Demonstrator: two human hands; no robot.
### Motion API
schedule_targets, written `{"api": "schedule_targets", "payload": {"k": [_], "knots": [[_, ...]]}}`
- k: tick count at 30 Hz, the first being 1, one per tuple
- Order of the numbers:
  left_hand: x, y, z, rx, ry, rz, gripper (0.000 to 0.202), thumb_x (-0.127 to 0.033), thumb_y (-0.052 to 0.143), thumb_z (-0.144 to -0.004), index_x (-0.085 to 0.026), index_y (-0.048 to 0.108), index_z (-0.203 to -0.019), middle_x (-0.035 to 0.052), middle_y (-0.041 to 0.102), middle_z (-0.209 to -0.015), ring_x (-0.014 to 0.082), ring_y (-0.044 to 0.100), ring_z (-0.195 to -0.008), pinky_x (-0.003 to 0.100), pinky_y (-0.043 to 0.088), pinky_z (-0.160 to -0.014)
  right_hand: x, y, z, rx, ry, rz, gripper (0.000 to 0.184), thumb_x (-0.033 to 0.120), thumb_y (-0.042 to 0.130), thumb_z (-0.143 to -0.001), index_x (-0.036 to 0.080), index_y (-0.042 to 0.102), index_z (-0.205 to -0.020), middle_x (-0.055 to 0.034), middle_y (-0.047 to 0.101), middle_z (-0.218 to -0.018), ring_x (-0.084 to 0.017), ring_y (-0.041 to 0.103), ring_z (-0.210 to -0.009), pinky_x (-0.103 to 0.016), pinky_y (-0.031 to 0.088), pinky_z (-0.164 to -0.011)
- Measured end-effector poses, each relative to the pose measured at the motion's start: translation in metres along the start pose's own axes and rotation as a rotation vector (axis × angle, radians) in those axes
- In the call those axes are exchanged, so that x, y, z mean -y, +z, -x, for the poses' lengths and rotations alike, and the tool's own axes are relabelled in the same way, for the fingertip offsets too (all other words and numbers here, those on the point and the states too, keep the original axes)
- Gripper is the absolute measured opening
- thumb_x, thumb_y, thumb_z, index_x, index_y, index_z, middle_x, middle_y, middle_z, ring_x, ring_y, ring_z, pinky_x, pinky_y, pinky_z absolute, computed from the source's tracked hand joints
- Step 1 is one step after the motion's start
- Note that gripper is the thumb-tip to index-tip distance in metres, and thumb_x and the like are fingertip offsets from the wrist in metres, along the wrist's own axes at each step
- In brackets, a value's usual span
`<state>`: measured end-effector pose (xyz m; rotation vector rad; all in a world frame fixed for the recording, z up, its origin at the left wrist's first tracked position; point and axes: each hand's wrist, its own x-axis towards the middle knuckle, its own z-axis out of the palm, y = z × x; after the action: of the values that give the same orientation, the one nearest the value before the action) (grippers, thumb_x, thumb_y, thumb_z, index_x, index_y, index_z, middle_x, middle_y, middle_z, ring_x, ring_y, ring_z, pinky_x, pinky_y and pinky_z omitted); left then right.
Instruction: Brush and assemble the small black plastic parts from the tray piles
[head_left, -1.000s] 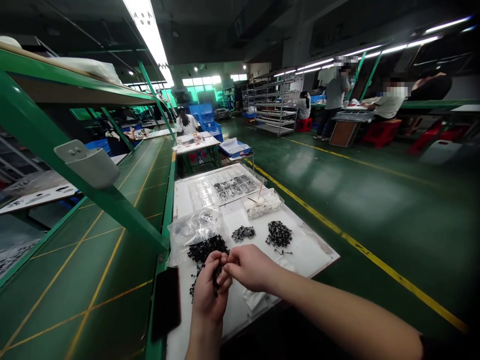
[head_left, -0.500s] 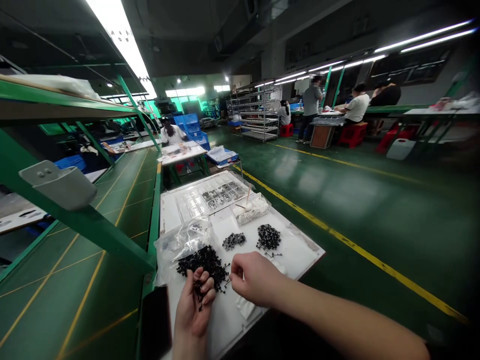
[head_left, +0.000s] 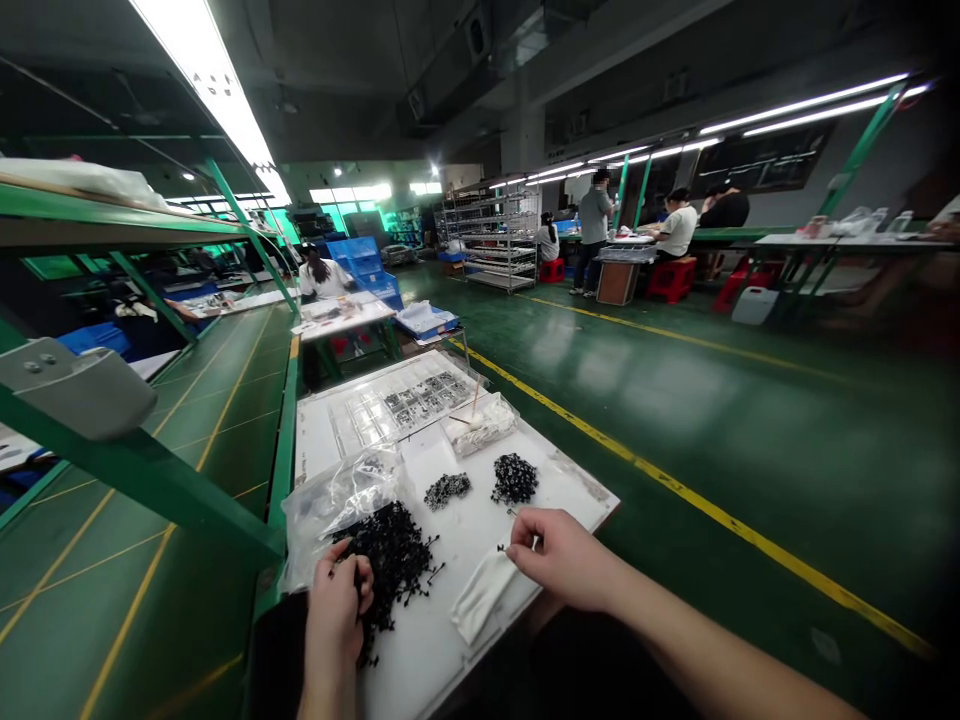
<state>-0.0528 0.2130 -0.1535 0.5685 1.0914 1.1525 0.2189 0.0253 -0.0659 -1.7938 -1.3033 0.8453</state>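
Observation:
My left hand (head_left: pixel 337 605) is curled at the near edge of a heap of small black parts with thin stems (head_left: pixel 397 560). A bit of black shows between its fingers; most of the palm is hidden. Over the right side of the white tabletop (head_left: pixel 427 640), my right hand (head_left: pixel 562 560) has thumb and forefinger pinched together, with a tiny dark part (head_left: pixel 501 547) at their tips. Below it lies a white cloth glove or rag (head_left: pixel 484 595). Beyond the hand sit a pile of round black pieces (head_left: pixel 515 478) and a smaller grey-black pile (head_left: pixel 447 490).
A clear plastic bag (head_left: pixel 337 490) lies behind the black heap. Farther back are a clear box with white material (head_left: pixel 484 425) and a compartment tray (head_left: pixel 360 415). A green post (head_left: pixel 187 490) slants up at left. Several people sit or stand at distant benches.
My right hand has moved right, away from the black heap, with a tiny part at its fingertips. My left hand has turned, so its palm no longer shows. The view has shifted slightly.

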Motion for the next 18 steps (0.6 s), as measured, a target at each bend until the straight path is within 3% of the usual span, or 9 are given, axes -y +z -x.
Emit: {"api": "schedule_targets", "payload": {"k": [5,11,18], "knots": [[0.002,0.000,-0.005,0.029,-0.015,-0.046,0.020,-0.029,0.069,-0.104,-0.016,0.061,-0.093,-0.0118,0.040,-0.060,0.0040,0.039,-0.040,0.013,0.024,-0.032,-0.013,-0.004,0.005,-0.015,0.018,-0.032,0.009,0.023,0.067,-0.086,0.017,0.066,-0.080,-0.0010,0.070,-0.082,-0.016,0.059,-0.077,-0.027,0.042,-0.069],[-0.009,-0.007,-0.008,0.031,-0.123,0.146,0.028,-0.029,0.058,-0.110,-0.016,0.057,-0.085,-0.0109,0.039,-0.060,0.0035,0.035,-0.040,0.014,0.021,-0.033,-0.020,-0.005,0.005,-0.017,0.021,-0.062,0.007,0.023,0.068,-0.084,0.017,0.066,-0.080,-0.0012,0.069,-0.081,-0.017,0.060,-0.078,-0.027,0.042,-0.070],[-0.031,-0.009,-0.009,-0.016,-0.206,0.261,0.030,-0.030,0.051,-0.111,-0.018,0.053,-0.084,-0.0008,0.060,-0.081,0.0108,0.060,-0.063,0.021,0.050,-0.051,-0.029,0.000,0.001,-0.008,0.011,-0.089,0.009,0.024,0.067,-0.085,0.017,0.065,-0.080,-0.0003,0.068,-0.081,-0.016,0.058,-0.076,-0.027,0.042,-0.070]]}}
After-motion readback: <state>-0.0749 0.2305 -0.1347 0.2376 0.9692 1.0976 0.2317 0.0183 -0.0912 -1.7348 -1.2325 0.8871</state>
